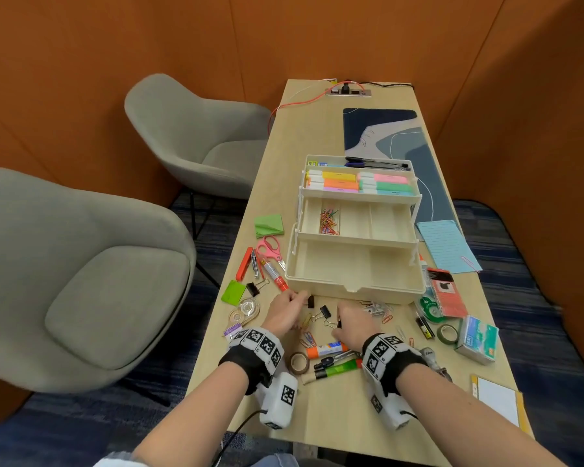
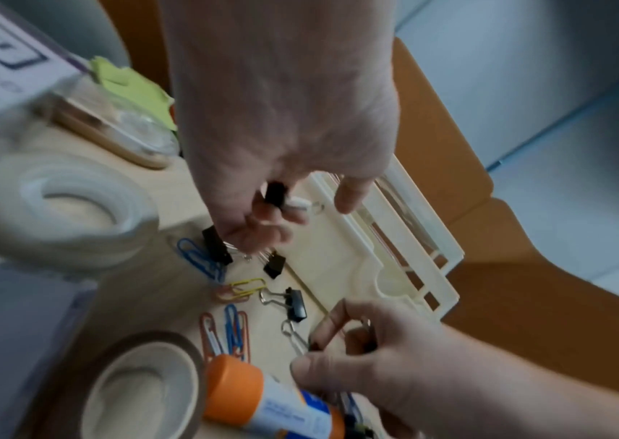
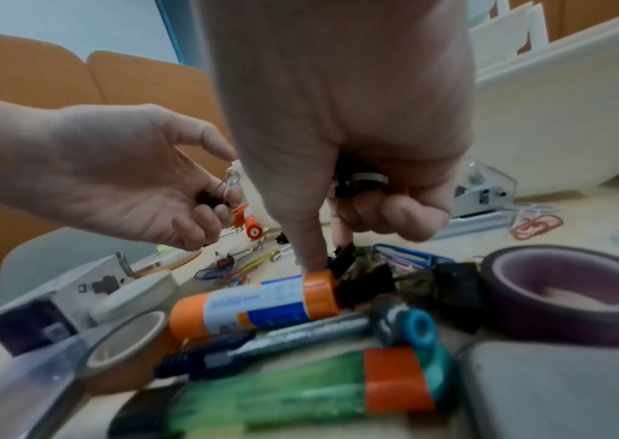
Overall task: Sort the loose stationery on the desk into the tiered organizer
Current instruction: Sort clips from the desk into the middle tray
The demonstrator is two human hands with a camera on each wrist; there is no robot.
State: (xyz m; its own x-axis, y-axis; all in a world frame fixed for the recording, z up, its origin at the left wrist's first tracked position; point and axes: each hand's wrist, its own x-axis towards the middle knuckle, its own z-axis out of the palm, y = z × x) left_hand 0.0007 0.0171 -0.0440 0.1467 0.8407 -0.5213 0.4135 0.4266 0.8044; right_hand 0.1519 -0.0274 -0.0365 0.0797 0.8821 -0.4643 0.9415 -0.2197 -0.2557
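Your left hand (image 1: 284, 313) low over bench (image 1: 348, 412), palm down, fingers (image 2: 263, 211) curled, pinching small black binder clip (image 2: 276, 191). Your right hand (image 1: 353, 323) just beside it, fingers (image 3: 401, 214) curled under, gripping another clip (image 3: 362, 181), index finger pointing down. Both forearms reach forward, near parallel, wrists wearing marker-printed bands.

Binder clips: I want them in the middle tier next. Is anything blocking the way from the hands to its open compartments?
Nothing visible does. Both the left hand and right hand hold black binder clips just before the organizer. Its middle tier stands open, with only paper clips in one compartment.
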